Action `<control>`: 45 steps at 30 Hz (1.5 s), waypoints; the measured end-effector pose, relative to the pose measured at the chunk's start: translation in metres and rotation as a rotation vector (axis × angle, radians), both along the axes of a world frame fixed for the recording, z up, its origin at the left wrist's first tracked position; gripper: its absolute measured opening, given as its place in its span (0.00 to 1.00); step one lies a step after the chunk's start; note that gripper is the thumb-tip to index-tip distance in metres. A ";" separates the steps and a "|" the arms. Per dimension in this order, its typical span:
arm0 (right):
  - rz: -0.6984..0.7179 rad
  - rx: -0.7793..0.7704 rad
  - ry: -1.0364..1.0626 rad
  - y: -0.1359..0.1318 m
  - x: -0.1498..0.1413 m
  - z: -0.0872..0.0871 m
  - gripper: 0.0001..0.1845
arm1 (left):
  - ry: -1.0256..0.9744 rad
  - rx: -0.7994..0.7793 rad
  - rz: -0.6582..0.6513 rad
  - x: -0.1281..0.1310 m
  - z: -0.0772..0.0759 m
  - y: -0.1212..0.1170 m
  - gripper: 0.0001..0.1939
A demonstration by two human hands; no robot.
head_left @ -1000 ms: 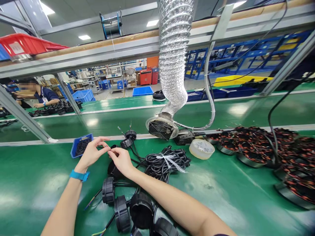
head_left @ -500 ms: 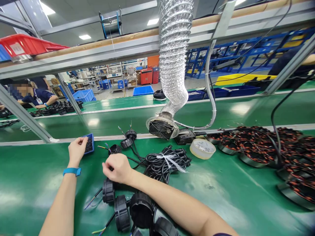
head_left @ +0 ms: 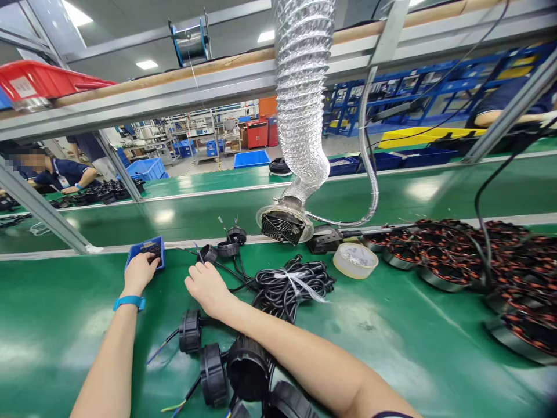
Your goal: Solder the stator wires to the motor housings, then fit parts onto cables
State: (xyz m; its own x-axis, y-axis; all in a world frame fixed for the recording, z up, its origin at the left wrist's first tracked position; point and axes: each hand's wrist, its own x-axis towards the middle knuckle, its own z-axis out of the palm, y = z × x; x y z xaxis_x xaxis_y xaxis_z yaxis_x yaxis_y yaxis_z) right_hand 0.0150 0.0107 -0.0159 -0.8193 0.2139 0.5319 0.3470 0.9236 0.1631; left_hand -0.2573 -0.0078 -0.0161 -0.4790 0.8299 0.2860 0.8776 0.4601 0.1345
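My left hand (head_left: 141,273), with a blue band on its wrist, reaches into a small blue tray (head_left: 162,259) of tiny black parts. Its thumb and fingers are drawn together among them; what they pinch is hidden. My right hand (head_left: 209,288) is curled, fingertips against a round black cap (head_left: 209,253) with thin wires rising from it; its grip is hidden. Behind stand two similar caps (head_left: 227,248) on black cables. Larger ribbed black caps (head_left: 213,374) with coloured wire ends lie below my right forearm, beside a tied bundle of black cable (head_left: 293,284).
A fan (head_left: 282,226) on a silver duct (head_left: 302,93) hangs above the bench. A tape roll (head_left: 355,260) lies right of the cable bundle, and many copper-wound rings (head_left: 448,273) fill the right side. Metal posts and a red bin (head_left: 39,81) frame the bench; co-workers sit beyond.
My left hand has lowered its fingers into the blue tray, which sits slightly further left. My right hand has turned and come against the black cap; the caps behind have shifted right.
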 end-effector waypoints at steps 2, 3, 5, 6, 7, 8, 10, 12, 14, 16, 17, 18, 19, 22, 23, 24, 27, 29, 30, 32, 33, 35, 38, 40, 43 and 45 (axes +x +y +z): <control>-0.076 -0.037 -0.003 0.006 0.000 0.000 0.05 | -0.002 -0.005 0.003 0.000 0.000 0.000 0.19; -0.115 -0.059 0.003 0.008 -0.001 0.001 0.04 | -0.002 -0.007 0.004 0.000 0.000 -0.001 0.19; -0.164 -0.117 0.024 0.011 0.000 0.002 0.04 | -0.003 -0.014 0.003 0.000 0.000 -0.001 0.20; -0.158 -0.158 0.047 0.010 0.000 0.004 0.04 | -0.004 -0.017 0.002 0.000 0.000 -0.001 0.19; -0.123 -0.212 0.081 0.007 0.000 0.006 0.04 | -0.005 -0.020 0.001 0.000 0.000 -0.001 0.18; -0.058 -0.276 0.119 0.002 -0.001 0.009 0.06 | -0.005 -0.023 0.000 0.000 0.000 -0.001 0.18; 0.144 -0.422 0.167 -0.012 -0.002 0.013 0.12 | -0.003 -0.025 -0.001 0.001 0.001 -0.001 0.16; 0.365 -0.543 0.106 -0.026 -0.003 0.015 0.19 | -0.001 -0.021 0.001 0.003 0.002 -0.002 0.15; 0.505 -0.604 -0.045 -0.038 -0.005 0.014 0.20 | 0.000 -0.013 0.008 0.006 0.003 -0.003 0.14; 0.545 -0.618 -0.173 -0.042 -0.005 0.011 0.16 | 0.004 -0.003 0.013 0.008 0.004 -0.004 0.14; 0.537 -0.613 -0.205 -0.043 -0.005 0.010 0.13 | 0.007 0.003 0.015 0.009 0.005 -0.005 0.13; 0.517 -0.600 -0.213 -0.041 -0.005 0.009 0.09 | 0.013 0.009 0.016 0.010 0.006 -0.005 0.13; 0.490 -0.580 -0.205 -0.039 -0.004 0.009 0.07 | 0.019 0.014 0.017 0.012 0.006 -0.006 0.13; 0.389 -0.494 -0.153 -0.030 -0.001 0.012 0.11 | 0.036 0.030 0.021 0.014 0.008 -0.006 0.14; 0.352 -0.471 -0.133 -0.027 0.000 0.013 0.13 | 0.040 0.036 0.021 0.015 0.008 -0.006 0.14; 0.314 -0.458 -0.114 -0.024 0.000 0.013 0.16 | 0.043 0.043 0.022 0.016 0.008 -0.006 0.14; 0.178 -0.445 -0.056 -0.017 -0.001 0.012 0.19 | 0.046 0.070 0.029 0.017 0.009 -0.006 0.14; 0.083 -0.435 -0.032 -0.015 -0.004 0.009 0.20 | 0.046 0.098 0.048 0.018 0.009 -0.007 0.15; 0.043 -0.429 -0.025 -0.015 -0.005 0.008 0.21 | 0.045 0.116 0.061 0.018 0.009 -0.007 0.16; -0.001 -0.417 -0.016 -0.014 -0.008 0.006 0.21 | 0.038 0.150 0.086 0.017 0.009 -0.007 0.17; -0.002 -0.414 -0.014 -0.014 -0.008 0.005 0.22 | 0.032 0.165 0.095 0.016 0.008 -0.007 0.17; 0.028 -0.416 -0.018 -0.014 -0.008 0.006 0.22 | 0.012 0.188 0.104 0.015 0.007 -0.006 0.17; 0.104 -0.452 -0.029 -0.013 -0.004 0.010 0.23 | -0.026 0.218 0.105 0.012 0.006 -0.005 0.16; 0.169 -0.483 -0.052 -0.009 0.000 0.015 0.22 | -0.052 0.243 0.103 0.011 0.005 -0.004 0.15; 0.294 -0.559 -0.106 -0.004 0.004 0.020 0.15 | -0.088 0.286 0.102 0.008 0.004 -0.004 0.15; 0.338 -0.664 -0.067 -0.001 0.004 0.020 0.10 | -0.115 0.313 0.093 0.006 0.004 -0.004 0.14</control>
State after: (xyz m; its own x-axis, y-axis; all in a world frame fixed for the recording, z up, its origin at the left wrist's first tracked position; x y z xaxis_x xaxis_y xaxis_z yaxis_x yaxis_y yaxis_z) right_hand 0.0194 0.0094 0.0046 -0.9234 0.2035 0.3255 0.0355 0.8896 -0.4554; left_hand -0.2510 -0.0117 -0.0125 -0.5922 0.6619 0.4596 0.8048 0.4582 0.3772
